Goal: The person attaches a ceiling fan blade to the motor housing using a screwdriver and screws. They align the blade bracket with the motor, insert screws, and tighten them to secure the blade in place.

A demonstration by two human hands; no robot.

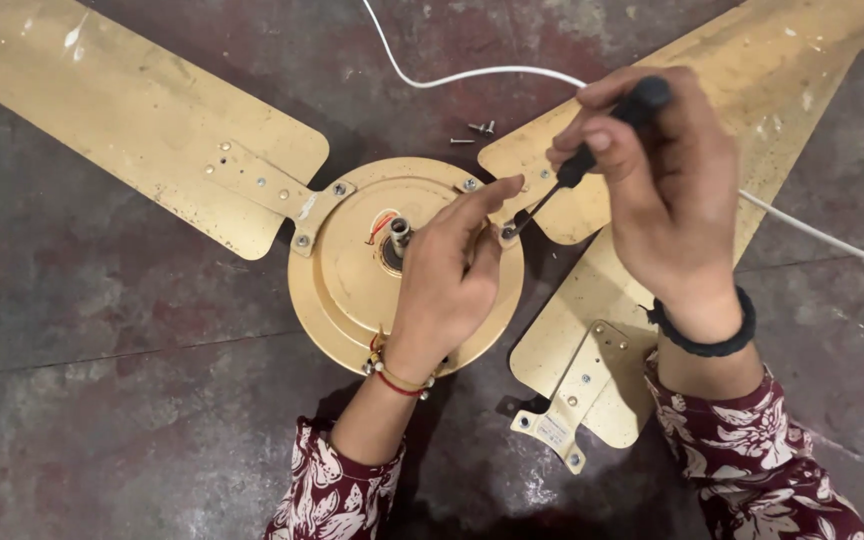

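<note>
Maroon floral-print sleeves (752, 450) are framing the bottom of the view as a person is working over a gold-painted ceiling fan lying on a stained reddish-grey concrete floor (102, 330). Left hand (447, 275), wearing red and beaded wrist threads, is resting on the round gold metal motor housing (342, 275) at the centre, its fingers spread narrowly and its forefinger stretching toward the rim where a blade bracket is meeting the housing. Right hand (667, 190), with a black band at the wrist, is closing its fingers around the black handle of a slim screwdriver (577, 165), whose tip is touching a screw (508, 233) at the housing's right edge. One long gold blade (122, 110) is sitting bolted to the housing's upper left; a second gold blade (752, 90) is lying at upper right, and a detached gold blade with its bracket (577, 375) is lying beside the housing at lower right. Three loose screws (476, 130) are lying on the floor above the housing, near a white cable (472, 75) that is running off to the right.
</note>
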